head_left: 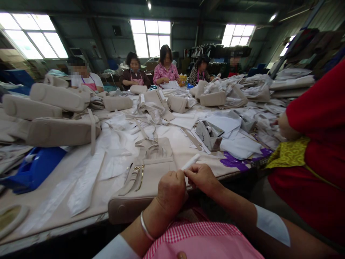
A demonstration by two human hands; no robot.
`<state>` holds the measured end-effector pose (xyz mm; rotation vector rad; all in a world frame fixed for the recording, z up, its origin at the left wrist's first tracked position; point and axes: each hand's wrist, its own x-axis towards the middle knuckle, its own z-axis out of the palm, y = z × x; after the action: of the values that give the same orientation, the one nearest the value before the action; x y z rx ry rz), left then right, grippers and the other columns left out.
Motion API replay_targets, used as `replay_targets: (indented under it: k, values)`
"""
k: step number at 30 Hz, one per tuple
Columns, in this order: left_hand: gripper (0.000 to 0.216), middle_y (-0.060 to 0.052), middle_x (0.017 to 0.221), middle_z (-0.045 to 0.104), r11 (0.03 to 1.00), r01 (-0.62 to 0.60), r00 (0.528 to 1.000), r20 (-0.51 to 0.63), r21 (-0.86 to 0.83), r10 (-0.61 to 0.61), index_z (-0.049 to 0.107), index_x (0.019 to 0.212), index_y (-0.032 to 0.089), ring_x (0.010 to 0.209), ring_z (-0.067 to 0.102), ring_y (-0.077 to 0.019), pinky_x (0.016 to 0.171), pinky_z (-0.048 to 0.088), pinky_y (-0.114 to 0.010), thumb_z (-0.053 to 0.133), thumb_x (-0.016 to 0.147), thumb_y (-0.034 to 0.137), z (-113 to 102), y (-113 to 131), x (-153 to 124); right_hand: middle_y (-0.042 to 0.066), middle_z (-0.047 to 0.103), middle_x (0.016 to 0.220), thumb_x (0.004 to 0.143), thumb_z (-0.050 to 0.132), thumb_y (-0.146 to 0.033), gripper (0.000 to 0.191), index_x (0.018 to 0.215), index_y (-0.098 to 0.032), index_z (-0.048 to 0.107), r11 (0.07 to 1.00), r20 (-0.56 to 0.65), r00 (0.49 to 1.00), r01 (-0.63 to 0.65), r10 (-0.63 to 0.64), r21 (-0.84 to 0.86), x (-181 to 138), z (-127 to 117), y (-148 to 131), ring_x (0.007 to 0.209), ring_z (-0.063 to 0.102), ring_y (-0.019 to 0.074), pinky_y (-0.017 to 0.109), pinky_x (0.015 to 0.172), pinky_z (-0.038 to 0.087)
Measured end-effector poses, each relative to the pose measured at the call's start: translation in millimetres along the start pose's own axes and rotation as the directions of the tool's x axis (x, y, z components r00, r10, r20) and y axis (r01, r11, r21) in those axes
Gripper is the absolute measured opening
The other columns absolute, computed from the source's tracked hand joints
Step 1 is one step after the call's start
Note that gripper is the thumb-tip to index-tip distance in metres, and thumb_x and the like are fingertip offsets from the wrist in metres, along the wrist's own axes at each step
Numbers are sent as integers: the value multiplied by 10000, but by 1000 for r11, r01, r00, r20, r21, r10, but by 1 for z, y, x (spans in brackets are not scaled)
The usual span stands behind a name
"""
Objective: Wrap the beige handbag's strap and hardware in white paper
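Observation:
Both of my hands are close together at the table's near edge. My left hand (171, 189) is curled into a fist around the lower end of a slim white rolled piece (191, 160); I cannot make out whether it is paper or foam. Thumb and fingers of my right hand (202, 177) pinch the same piece beside the left knuckles. Just left of them a beige handbag (159, 166) lies on its side, with its straps and gold buckles (136, 172) facing up. The bag's base points toward me, partly covered by my left forearm.
Several beige bags (63, 131) are piled at the left, near a blue tape dispenser (40, 167). A grey tape dispenser (208, 135) and white sheets (239, 145) lie to the right. A person in red (318, 151) stands close at right; several people sit across the table.

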<state>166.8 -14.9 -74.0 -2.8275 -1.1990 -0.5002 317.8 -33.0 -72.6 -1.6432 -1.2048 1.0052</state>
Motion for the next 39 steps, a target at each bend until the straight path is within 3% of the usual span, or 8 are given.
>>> replay_targets:
  k: [5, 9, 14, 23, 29, 32, 35, 39]
  values:
    - [636, -113, 832, 660, 999, 11, 999, -49, -47, -13, 477, 1348, 49, 766, 633, -269, 655, 489, -368, 566, 726, 147, 4, -6, 0, 16, 616, 544, 798, 604, -408, 325, 578, -169, 611, 994, -15, 995, 95, -95, -49, -5, -7, -3, 489, 503, 127, 244, 495, 364]
    - [309, -112, 805, 655, 982, 162, 985, -46, -93, -167, 592, 1103, 83, 716, 638, -248, 642, 484, -359, 495, 817, 154, 2, -9, 2, 7, 625, 598, 839, 588, -400, 308, 652, -165, 654, 977, -27, 976, 215, -215, -15, -12, -11, -7, 563, 531, 135, 253, 573, 396]
    - [189, -98, 799, 634, 995, 69, 997, 26, -66, -68, 593, 849, 166, 756, 610, -283, 651, 474, -395, 583, 660, 167, -1, -7, 1, -5, 609, 622, 874, 583, -400, 299, 694, -170, 652, 944, 24, 945, 327, -328, 38, -13, -7, -11, 593, 527, 135, 253, 590, 401]
    - [168, -104, 798, 624, 998, -46, 997, -64, -41, 44, 614, 855, 154, 792, 588, -253, 723, 497, -388, 529, 719, 104, 4, -4, -6, 8, 609, 531, 823, 579, -406, 342, 567, -180, 604, 974, 22, 980, 200, -199, -102, 0, -5, -2, 506, 520, 138, 258, 534, 381]
    - [531, -150, 923, 670, 994, -52, 997, -58, -91, 46, 575, 1230, 40, 852, 610, -285, 780, 518, -417, 542, 707, 120, 4, -5, -5, 0, 609, 526, 851, 601, -369, 356, 547, -184, 579, 971, 46, 984, 180, -175, -156, -3, -7, -2, 512, 547, 142, 250, 529, 376]
    - [354, -149, 898, 674, 993, 17, 1000, 22, -117, -14, 663, 1031, 79, 858, 619, -298, 776, 502, -414, 567, 697, 142, -1, -5, -2, 19, 665, 619, 900, 578, -328, 308, 637, -186, 653, 915, 24, 955, 289, -295, -281, -10, -3, -3, 596, 602, 169, 267, 591, 408]
    - [201, -134, 853, 696, 954, 177, 984, 75, -241, -164, 686, 878, 124, 814, 646, -260, 746, 476, -367, 497, 837, 183, -6, -8, 4, 63, 730, 816, 918, 541, -246, 222, 796, -192, 719, 816, 14, 893, 418, -450, -399, -18, 4, -1, 764, 665, 218, 305, 720, 454]
    - [272, -110, 848, 738, 760, 369, 929, 179, -535, -325, 734, 879, 137, 777, 657, -207, 718, 447, -310, 476, 899, 222, -13, -15, 10, 72, 742, 941, 919, 530, -227, 201, 942, -198, 727, 850, -74, 882, 422, -465, -316, -23, 18, 8, 865, 683, 228, 323, 799, 483]
